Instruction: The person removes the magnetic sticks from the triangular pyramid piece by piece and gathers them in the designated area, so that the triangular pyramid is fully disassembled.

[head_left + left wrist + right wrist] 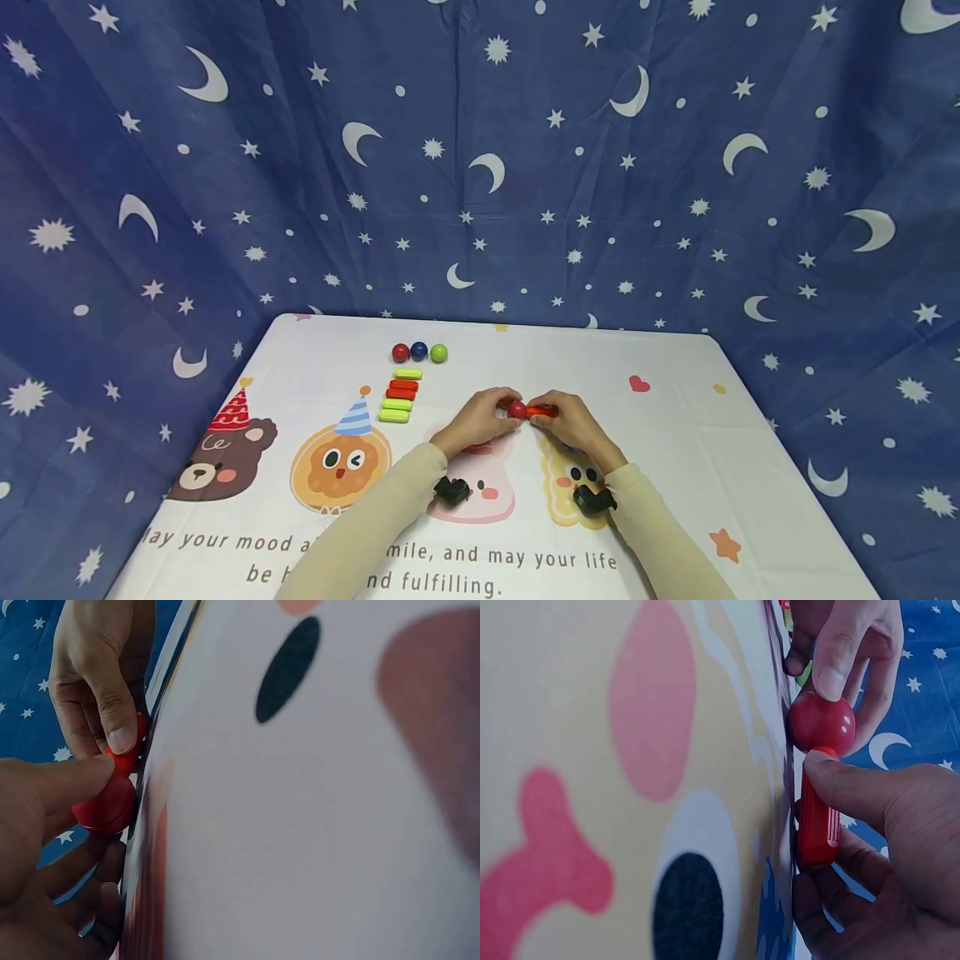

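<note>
My left hand (482,419) pinches a glossy red ball (821,722) between thumb and fingers, low over the table. From the right, my right hand (572,422) holds a short red ridged plastic rod (819,825) with thumb and fingers along its sides. One end of the rod meets the ball, and the two lie in line, as the right wrist view shows. In the left wrist view the left thumb and fingers partly cover the ball, while the right thumb hides part of the rod.
Left of my hands, a red ball (401,352), a dark blue ball (419,351) and a green ball (438,353) sit in a row. Below them lie red rods (401,394) and yellow-green rods (394,415). A printed white cloth (600,358) covers the table; a blue starry curtain (525,275) stands behind.
</note>
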A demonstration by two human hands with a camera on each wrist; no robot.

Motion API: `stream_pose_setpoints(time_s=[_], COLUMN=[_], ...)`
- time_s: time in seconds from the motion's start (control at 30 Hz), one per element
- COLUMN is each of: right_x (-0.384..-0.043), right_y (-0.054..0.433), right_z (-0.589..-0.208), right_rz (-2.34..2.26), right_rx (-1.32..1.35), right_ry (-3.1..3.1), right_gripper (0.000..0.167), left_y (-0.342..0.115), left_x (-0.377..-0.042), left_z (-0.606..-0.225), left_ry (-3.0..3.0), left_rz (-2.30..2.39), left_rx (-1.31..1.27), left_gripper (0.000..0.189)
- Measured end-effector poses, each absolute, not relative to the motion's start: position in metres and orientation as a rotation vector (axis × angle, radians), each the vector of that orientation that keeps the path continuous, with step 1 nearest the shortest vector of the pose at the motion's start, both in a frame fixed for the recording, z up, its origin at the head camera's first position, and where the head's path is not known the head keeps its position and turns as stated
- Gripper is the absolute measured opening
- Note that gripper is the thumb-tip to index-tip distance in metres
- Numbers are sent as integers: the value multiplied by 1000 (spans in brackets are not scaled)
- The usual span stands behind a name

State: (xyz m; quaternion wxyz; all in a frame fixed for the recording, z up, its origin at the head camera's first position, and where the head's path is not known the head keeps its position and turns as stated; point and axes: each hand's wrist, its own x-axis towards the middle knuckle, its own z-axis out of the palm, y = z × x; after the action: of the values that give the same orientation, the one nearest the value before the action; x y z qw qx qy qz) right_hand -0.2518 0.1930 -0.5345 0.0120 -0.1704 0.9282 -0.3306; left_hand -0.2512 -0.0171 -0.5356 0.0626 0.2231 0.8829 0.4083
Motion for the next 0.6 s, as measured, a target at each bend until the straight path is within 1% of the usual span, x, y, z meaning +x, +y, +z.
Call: stream_pose_setpoints(time_s=[0.37, 0.6], right_x=[-255, -256], right_y=[193, 192], right_z=[-533, -534], right_rz=[-1014, -983], right_rx=[-526, -575], right_ry=[2884, 2873], right_gripper=[25, 23], left_y=[-17, -21], left_x=[-255, -254], left_z=[-535, -537], left_ry=[2665, 2643], left_rz=[1201, 1200], left_rx=[704, 709], left_gripper=[32, 34])
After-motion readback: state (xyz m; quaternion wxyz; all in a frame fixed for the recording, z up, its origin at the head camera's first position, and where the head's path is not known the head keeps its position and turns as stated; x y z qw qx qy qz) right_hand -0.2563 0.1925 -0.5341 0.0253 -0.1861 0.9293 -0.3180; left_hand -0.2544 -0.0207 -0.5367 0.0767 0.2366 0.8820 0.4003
